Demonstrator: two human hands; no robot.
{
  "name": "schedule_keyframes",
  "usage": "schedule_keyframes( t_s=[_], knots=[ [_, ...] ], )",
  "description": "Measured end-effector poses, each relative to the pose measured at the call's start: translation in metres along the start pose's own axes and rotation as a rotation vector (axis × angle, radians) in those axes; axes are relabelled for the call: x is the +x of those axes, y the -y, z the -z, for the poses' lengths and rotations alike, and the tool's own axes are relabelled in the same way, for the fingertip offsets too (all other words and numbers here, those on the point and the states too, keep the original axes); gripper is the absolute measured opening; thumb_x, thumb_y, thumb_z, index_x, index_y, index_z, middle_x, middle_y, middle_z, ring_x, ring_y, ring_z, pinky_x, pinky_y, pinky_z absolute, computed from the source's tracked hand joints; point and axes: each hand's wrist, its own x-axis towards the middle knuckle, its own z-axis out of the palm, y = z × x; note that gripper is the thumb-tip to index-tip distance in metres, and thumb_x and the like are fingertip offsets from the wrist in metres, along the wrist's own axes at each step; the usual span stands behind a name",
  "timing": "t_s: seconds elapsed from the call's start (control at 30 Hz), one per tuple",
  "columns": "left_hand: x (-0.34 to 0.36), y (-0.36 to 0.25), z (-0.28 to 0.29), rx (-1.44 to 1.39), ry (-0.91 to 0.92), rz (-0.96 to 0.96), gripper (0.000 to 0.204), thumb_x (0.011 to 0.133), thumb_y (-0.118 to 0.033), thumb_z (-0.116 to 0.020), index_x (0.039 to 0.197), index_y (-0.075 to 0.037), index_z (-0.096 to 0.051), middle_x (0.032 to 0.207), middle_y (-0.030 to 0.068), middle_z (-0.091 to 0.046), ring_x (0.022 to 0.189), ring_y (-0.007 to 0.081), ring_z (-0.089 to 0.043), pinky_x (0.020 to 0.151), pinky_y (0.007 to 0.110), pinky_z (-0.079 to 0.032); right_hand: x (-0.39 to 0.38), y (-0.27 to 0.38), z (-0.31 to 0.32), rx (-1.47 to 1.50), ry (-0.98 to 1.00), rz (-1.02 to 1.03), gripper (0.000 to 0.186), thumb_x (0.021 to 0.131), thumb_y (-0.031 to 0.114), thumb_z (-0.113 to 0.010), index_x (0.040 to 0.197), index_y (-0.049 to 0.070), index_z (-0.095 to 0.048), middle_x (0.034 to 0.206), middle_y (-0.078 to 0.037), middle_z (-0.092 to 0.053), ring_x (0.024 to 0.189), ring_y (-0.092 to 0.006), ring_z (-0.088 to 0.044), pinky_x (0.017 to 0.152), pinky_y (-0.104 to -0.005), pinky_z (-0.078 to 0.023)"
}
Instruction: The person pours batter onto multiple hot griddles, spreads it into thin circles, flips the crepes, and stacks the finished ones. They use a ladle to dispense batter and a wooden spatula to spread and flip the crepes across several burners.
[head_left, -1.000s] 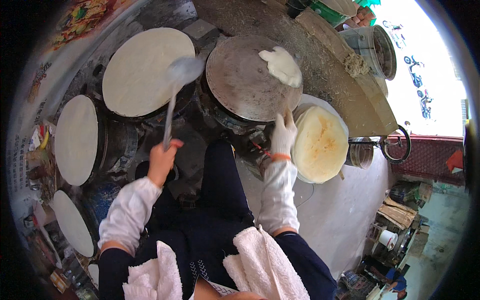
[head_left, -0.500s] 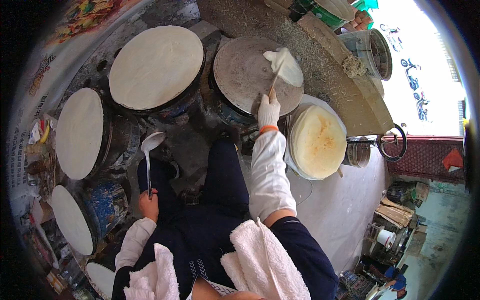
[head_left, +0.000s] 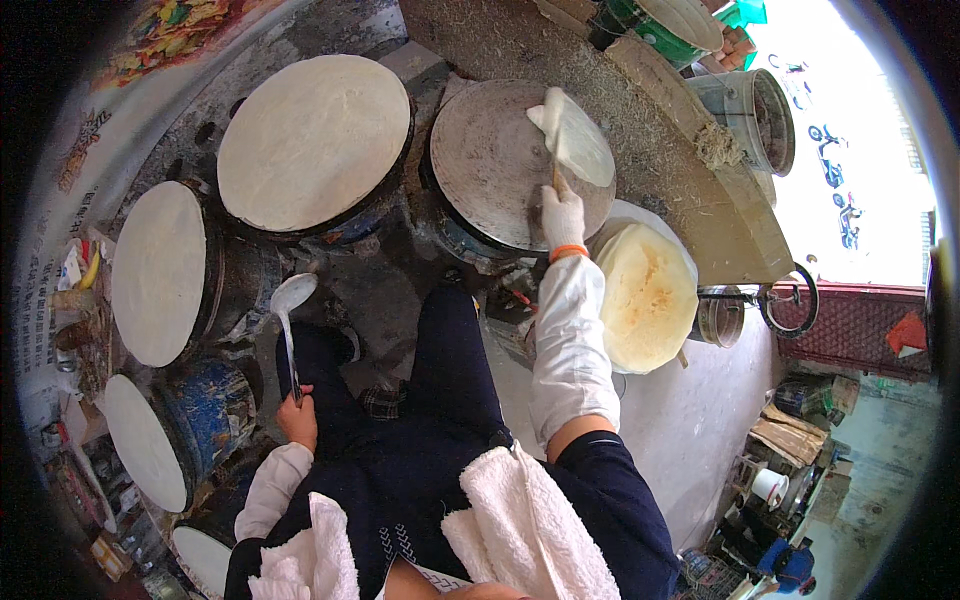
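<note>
My left hand [head_left: 297,417] is closed round the dark handle of a metal ladle [head_left: 293,294], whose bowl is coated with pale batter and hangs over my left knee. My right hand [head_left: 562,217], in a white knitted glove, grips a thin batter spreader [head_left: 558,179] over the round griddle [head_left: 480,165] ahead of me. At the spreader's far end, a patch of white batter [head_left: 587,148] lies on the right side of that griddle; the rest of its brownish plate shows bare. Where the blade meets the batter is hard to make out.
Several griddles covered with pale batter, among them a large one [head_left: 312,145] and a smaller one [head_left: 158,272], curve round my left. A stack of round flatbreads [head_left: 648,300] sits by my right forearm. Beyond stand a metal bucket [head_left: 760,120] and a hand wheel [head_left: 790,305].
My right hand has moved right and slightly nearer, drawing the spreader with it. The batter patch now reaches farther along the griddle's right rim. My left hand and the ladle stay nearly still.
</note>
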Motion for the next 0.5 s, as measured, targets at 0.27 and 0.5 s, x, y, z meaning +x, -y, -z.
schedule_keyframes(
  t_s=[0.27, 0.5],
  knots=[
    [-0.008, -0.012, 0.001, -0.025, -0.067, -0.021, 0.02, 0.084, -0.009, -0.06, 0.097, -0.008, -0.075, 0.067, 0.0116, -0.065, 0.062, 0.024, -0.064, 0.062, 0.039, -0.047, -0.023, 0.011, 0.021, -0.083, 0.072, 0.064, 0.049, 0.092, 0.028, -0.062, 0.139, 0.014, -0.058, 0.112, -0.022, -0.07, 0.107, -0.0348, -0.068, 0.094, -0.0403, -0.051],
    [-0.007, -0.001, -0.005, -0.026, -0.012, 0.053, 0.018, 0.09, -0.007, -0.058, 0.1, -0.005, -0.072, 0.068, 0.0023, -0.059, 0.059, 0.013, -0.052, 0.059, 0.033, -0.041, 0.053, -0.053, 0.056, -0.062, 0.191, -0.026, 0.042, 0.093, 0.027, -0.062, 0.129, 0.005, -0.063, 0.108, -0.019, -0.073, 0.103, -0.0292, -0.069, 0.091, -0.0371, -0.05]
  ],
)
